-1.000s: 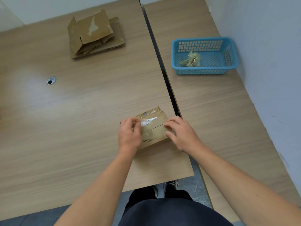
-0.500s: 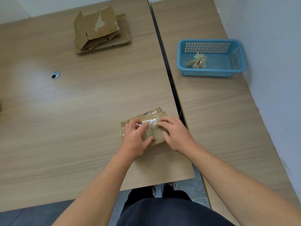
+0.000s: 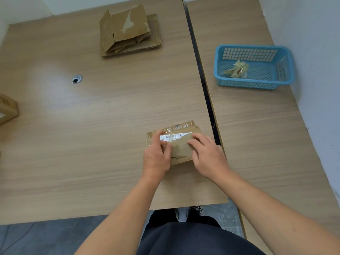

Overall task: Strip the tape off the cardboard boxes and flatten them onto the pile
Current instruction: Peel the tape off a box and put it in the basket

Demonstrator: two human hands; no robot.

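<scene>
The box point(image 3: 181, 150) lies low and right of centre in the frame, near the front edge of the left table point(image 3: 103, 129), with a barcode label across its top. The left hand point(image 3: 156, 159) pinches a strip of clear tape point(image 3: 170, 139) between thumb and forefinger at the label. The right hand point(image 3: 207, 153) lies on the box's right part, fingers nearly straight and pressing down. The pile point(image 3: 128, 32) of flattened cardboard sits at upper centre. On the right table, a blue basket point(image 3: 246, 83) holds a tape wad point(image 3: 237, 69). A second box point(image 3: 7, 109) shows at the left edge.
</scene>
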